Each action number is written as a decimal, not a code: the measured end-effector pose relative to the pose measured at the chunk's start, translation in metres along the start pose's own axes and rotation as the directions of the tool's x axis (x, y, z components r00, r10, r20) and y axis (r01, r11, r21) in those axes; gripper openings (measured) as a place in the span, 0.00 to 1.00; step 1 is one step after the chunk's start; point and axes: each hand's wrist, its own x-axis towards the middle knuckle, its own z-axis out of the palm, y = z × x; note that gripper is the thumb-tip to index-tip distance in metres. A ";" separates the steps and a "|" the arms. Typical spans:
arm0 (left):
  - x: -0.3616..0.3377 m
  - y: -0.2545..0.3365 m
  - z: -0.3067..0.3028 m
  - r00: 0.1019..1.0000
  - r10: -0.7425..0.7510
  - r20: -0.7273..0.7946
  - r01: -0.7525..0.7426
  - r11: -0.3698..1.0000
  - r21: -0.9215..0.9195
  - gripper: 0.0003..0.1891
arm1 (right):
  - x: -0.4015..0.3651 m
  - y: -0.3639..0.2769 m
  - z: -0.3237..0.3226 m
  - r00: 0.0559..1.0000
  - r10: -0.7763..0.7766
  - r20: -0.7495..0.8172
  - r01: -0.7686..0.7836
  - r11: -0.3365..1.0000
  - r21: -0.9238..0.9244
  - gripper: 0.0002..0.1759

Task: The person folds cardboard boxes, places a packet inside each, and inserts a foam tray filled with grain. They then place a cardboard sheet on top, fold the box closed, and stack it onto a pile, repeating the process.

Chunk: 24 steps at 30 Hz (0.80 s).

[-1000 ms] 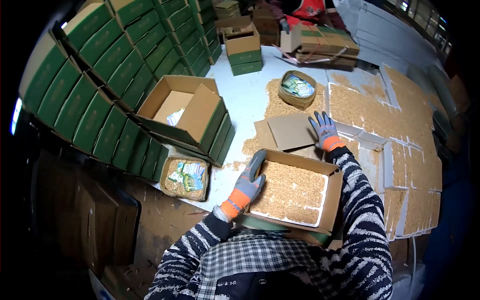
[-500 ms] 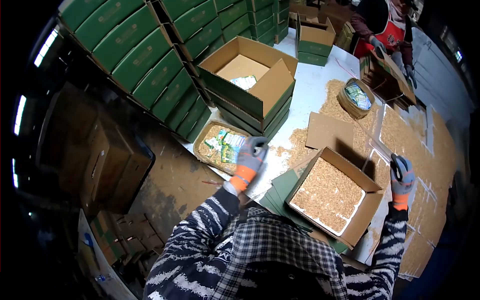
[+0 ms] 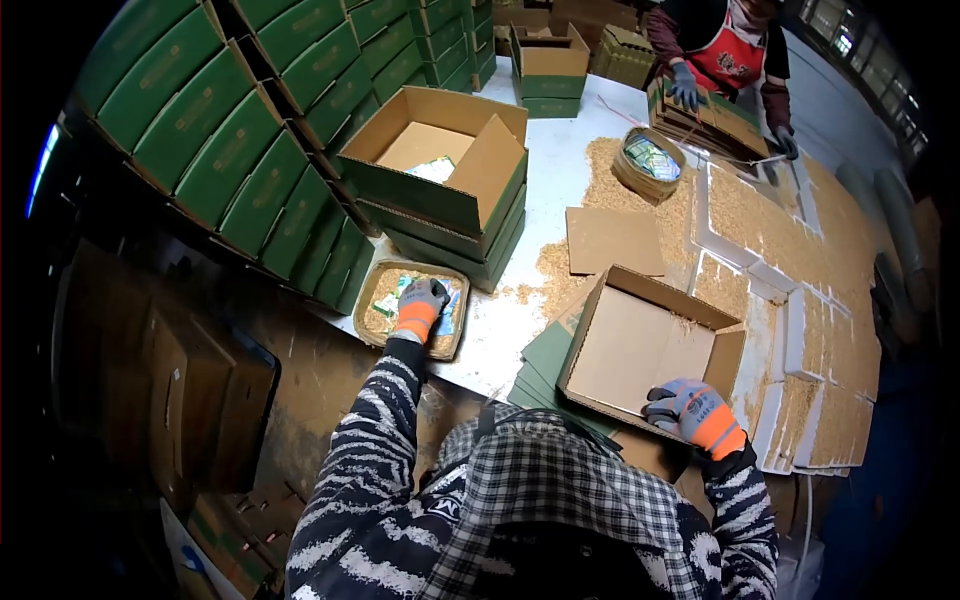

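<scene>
My left hand [image 3: 420,304], in a grey and orange glove, reaches down into a shallow basket [image 3: 362,322] at the table's left edge. Its fingers are curled among small green, white and blue packets [image 3: 447,305] that lie on tan grains, and the fingertips are hidden. My right hand [image 3: 700,412], gloved alike, is closed over the near wall of an open cardboard box [image 3: 640,318], with its fingertips inside. Bare cardboard shows at the bottom of this box, with a few grains at its right side. Flat green cardboard sheets [image 3: 548,372] lie under its left side.
Green boxes [image 3: 170,130] stand stacked at the left. An open box [image 3: 432,132] with packets inside tops a pile ahead. Another basket of packets [image 3: 650,160], a cardboard sheet [image 3: 612,242] and grain-filled white trays [image 3: 760,220] lie farther right. A co-worker [image 3: 725,60] handles flattened cartons [image 3: 705,122].
My left hand has gone down into the basket of packets. My right hand has moved from beyond the box's right side to its near wall. The white-rimmed layer of grains is gone from the box.
</scene>
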 end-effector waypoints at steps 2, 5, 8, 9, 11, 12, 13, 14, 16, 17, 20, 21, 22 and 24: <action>-0.017 0.009 -0.007 0.981 0.070 -0.180 -0.082 0.995 -0.063 0.14 | 0.004 0.001 -0.009 0.989 -0.117 -0.086 0.119 0.993 0.016 0.15; -0.007 0.009 0.000 0.998 0.047 -0.040 -0.050 0.994 -0.094 0.15 | 0.001 -0.009 -0.020 0.905 -0.097 -0.413 0.099 0.995 -0.018 0.16; -0.006 0.021 0.001 0.999 0.037 -0.035 -0.036 0.998 0.048 0.18 | 0.000 -0.005 -0.017 0.804 -0.029 -0.593 0.020 1.000 -0.022 0.18; -0.005 0.021 -0.001 1.000 0.023 0.013 -0.022 0.999 -0.025 0.17 | -0.001 -0.004 -0.018 0.795 -0.033 -0.606 0.022 0.999 -0.024 0.18; -0.030 0.034 -0.020 0.991 0.059 -0.123 -0.083 0.977 -0.199 0.16 | -0.003 -0.004 -0.018 0.780 -0.030 -0.626 0.016 0.999 -0.028 0.18; -0.044 0.048 -0.033 0.964 0.075 -0.255 -0.167 0.917 -0.363 0.15 | -0.003 -0.004 -0.019 0.771 -0.017 -0.637 0.002 1.000 -0.024 0.18; -0.054 0.063 -0.040 0.952 0.112 -0.286 -0.269 0.753 -0.600 0.13 | -0.003 -0.005 -0.019 0.720 -0.034 -0.693 0.000 0.999 -0.050 0.18; -0.067 0.084 -0.050 0.940 0.139 -0.313 -0.338 0.516 -0.787 0.13 | -0.004 -0.006 -0.020 0.669 -0.050 -0.742 -0.010 0.997 -0.076 0.19; -0.124 0.166 -0.126 0.851 0.299 -0.431 -0.522 0.559 -0.644 0.10 | -0.006 -0.004 -0.019 0.609 0.039 -0.792 -0.031 0.999 0.026 0.20; -0.135 0.192 -0.133 0.735 0.422 -0.530 -0.678 0.472 -0.564 0.11 | -0.005 -0.002 -0.017 0.564 0.076 -0.822 -0.026 0.997 0.074 0.19; -0.157 0.261 -0.139 0.336 0.862 -0.379 -0.931 0.245 -0.269 0.20 | 0.001 0.002 -0.018 0.479 0.154 -0.864 -0.038 0.987 0.154 0.19; -0.155 0.278 -0.116 0.236 0.916 -0.324 -0.960 0.169 -0.223 0.21 | -0.001 0.003 -0.017 0.454 0.194 -0.870 -0.050 0.980 0.193 0.19; -0.150 0.286 -0.089 0.249 0.967 -0.059 -0.949 0.231 -0.215 0.21 | -0.005 0.008 -0.012 0.445 0.198 -0.873 -0.059 0.980 0.192 0.19; -0.140 0.289 -0.082 0.147 0.983 0.113 -0.963 0.168 -0.210 0.21 | -0.013 0.022 -0.004 0.280 0.314 -0.907 0.084 0.933 0.349 0.21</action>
